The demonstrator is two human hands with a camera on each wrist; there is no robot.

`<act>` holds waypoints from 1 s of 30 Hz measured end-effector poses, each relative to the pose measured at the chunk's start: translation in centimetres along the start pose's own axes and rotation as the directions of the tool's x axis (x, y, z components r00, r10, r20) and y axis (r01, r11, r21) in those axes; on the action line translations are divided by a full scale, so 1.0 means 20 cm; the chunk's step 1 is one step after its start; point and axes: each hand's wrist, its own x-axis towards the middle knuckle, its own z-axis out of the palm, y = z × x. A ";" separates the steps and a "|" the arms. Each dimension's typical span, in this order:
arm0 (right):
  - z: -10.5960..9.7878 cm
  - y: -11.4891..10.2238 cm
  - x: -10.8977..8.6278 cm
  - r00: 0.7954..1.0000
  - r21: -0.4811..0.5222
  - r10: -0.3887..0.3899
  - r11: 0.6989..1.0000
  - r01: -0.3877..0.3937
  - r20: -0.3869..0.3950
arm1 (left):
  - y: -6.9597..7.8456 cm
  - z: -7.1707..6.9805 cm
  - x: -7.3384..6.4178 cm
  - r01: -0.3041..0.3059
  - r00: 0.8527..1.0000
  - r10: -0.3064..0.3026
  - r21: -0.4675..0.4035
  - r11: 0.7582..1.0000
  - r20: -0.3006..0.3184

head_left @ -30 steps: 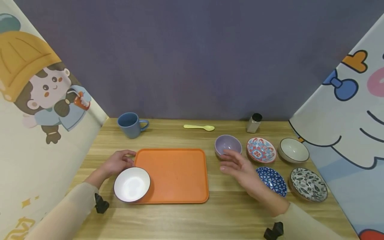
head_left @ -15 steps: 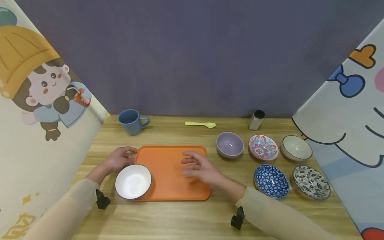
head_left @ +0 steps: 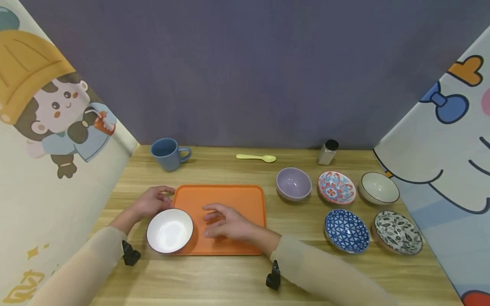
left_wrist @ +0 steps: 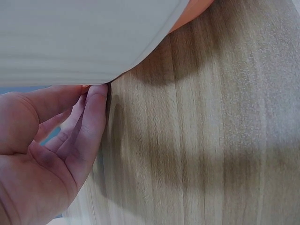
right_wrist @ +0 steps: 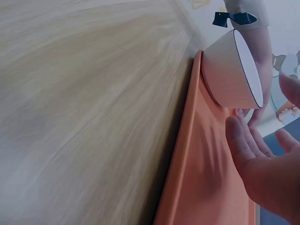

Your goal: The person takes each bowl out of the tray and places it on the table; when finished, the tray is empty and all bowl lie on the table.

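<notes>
In the head view, a white bowl (head_left: 170,231) with a dark rim sits on the left part of an orange tray (head_left: 241,197). My left hand (head_left: 150,202) is at the tray's left edge, just behind the bowl. In the left wrist view its thumb and fingertips come together at a sliver of orange rim, with the bowl's side covering part of the contact. Above the tray's middle is my right hand (head_left: 229,223), fingers spread and slightly bent, nothing between them. The right wrist view has its fingertips pointing at the bowl, apart from it in the head view.
Behind the tray are a blue mug (head_left: 166,155) and a yellow spoon (head_left: 256,158). To the right stand a black-lidded jar (head_left: 327,153), a purple bowl (head_left: 293,185), a red-patterned dish (head_left: 337,188), a cream bowl (head_left: 379,188), a blue-patterned dish (head_left: 346,231) and a leaf-patterned dish (head_left: 397,233).
My right hand has moved left from beside the purple bowl to over the tray, towards the white bowl. My left hand, the tray and the dishes stay in place.
</notes>
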 end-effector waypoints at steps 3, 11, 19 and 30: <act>0.03 0.00 0.03 0.999 0.003 0.019 1.000 -0.019 0.037 | -0.01 0.00 0.00 0.007 1.000 -0.007 -0.006 1.000 -0.001; 0.08 0.01 0.11 0.996 0.039 0.046 0.998 -0.050 0.080 | 0.00 0.00 0.00 0.006 1.000 -0.006 0.014 1.000 -0.003; 0.13 0.03 0.17 0.997 0.038 0.035 0.999 -0.038 0.068 | 0.01 -0.01 0.00 0.003 1.000 -0.003 0.005 1.000 0.002; 0.15 0.03 0.22 0.992 0.102 0.095 0.989 -0.103 0.082 | 0.01 0.00 0.00 0.029 1.000 -0.029 -0.025 0.999 0.006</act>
